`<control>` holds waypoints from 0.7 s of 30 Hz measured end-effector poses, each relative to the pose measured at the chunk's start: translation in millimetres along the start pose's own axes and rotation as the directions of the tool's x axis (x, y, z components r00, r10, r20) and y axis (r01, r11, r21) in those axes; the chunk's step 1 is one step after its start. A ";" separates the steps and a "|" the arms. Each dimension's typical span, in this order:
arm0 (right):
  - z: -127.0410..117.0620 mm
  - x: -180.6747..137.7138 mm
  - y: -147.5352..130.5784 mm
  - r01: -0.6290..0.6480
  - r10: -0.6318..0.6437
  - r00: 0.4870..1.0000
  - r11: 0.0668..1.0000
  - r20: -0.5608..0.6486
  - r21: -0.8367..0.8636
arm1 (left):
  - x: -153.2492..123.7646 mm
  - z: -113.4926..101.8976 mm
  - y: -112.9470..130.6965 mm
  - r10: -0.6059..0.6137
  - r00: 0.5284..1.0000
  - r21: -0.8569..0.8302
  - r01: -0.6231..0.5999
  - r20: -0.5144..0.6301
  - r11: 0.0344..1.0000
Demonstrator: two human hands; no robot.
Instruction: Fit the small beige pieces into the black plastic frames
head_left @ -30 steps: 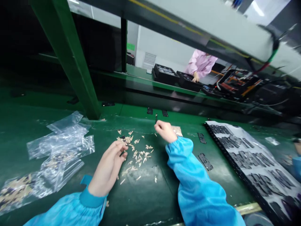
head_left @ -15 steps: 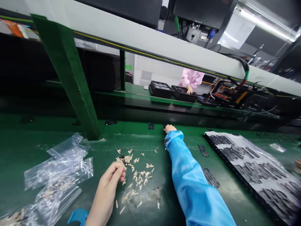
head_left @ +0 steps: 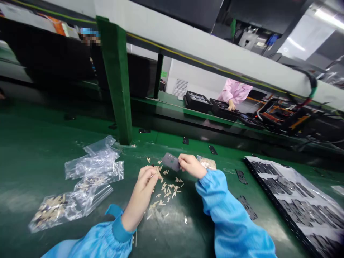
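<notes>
My right hand (head_left: 192,165) pinches the right end of a thin dark grey plate with small cut-outs (head_left: 171,161), held tilted above the bench. Close to its left is my left hand (head_left: 147,179), thumb and fingers pressed together at the plate's lower left. What its fingertips hold, if anything, is too small to make out. Under and in front of both hands lie many loose small beige strips (head_left: 168,190). A clear bag with beige pieces (head_left: 206,163) rests behind my right wrist.
Several clear zip bags (head_left: 94,172) lie on the left. A black tray with dark plates on white sheet (head_left: 286,191) stands right. Dark plates (head_left: 247,207) lie beside it; small black parts (head_left: 213,149) line the far edge. A green post (head_left: 115,82) rises behind; a co-worker's hand (head_left: 231,105) is beyond.
My right hand has come back from the bench's far edge and now holds a dark plate beside my left hand. A small black part lies where it was. The view has shifted.
</notes>
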State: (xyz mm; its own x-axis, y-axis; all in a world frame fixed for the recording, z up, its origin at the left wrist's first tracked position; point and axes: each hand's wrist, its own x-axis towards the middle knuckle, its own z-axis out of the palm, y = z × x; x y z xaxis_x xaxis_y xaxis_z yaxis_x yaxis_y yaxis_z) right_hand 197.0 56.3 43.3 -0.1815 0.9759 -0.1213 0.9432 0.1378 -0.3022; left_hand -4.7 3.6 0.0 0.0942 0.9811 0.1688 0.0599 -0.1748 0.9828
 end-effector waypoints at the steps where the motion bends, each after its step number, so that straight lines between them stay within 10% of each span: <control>1: 4.1 -10.9 -11.3 0.078 -0.078 0.997 0.997 0.000 0.030 | 1.0 -1.4 1.0 0.030 1.000 0.036 -0.030 -0.006 0.999; 9: -3.6 -35.9 -22.2 0.376 -0.354 0.927 0.879 -0.125 0.292 | 1.4 0.8 10.1 0.031 0.904 0.200 -0.128 0.427 0.971; 21: 31.0 -32.2 -35.6 0.393 -0.189 0.847 0.852 -0.496 0.347 | 0.7 0.0 7.4 0.036 0.934 0.158 -0.098 0.356 0.983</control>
State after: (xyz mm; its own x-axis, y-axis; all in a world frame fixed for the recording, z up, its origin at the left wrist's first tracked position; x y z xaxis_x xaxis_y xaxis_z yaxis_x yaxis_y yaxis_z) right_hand 160.6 14.7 28.6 -0.1935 0.8850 0.4236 0.6358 0.4419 -0.6328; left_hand -4.2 3.0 7.3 0.4436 0.8807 0.1663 0.2063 -0.2809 0.9373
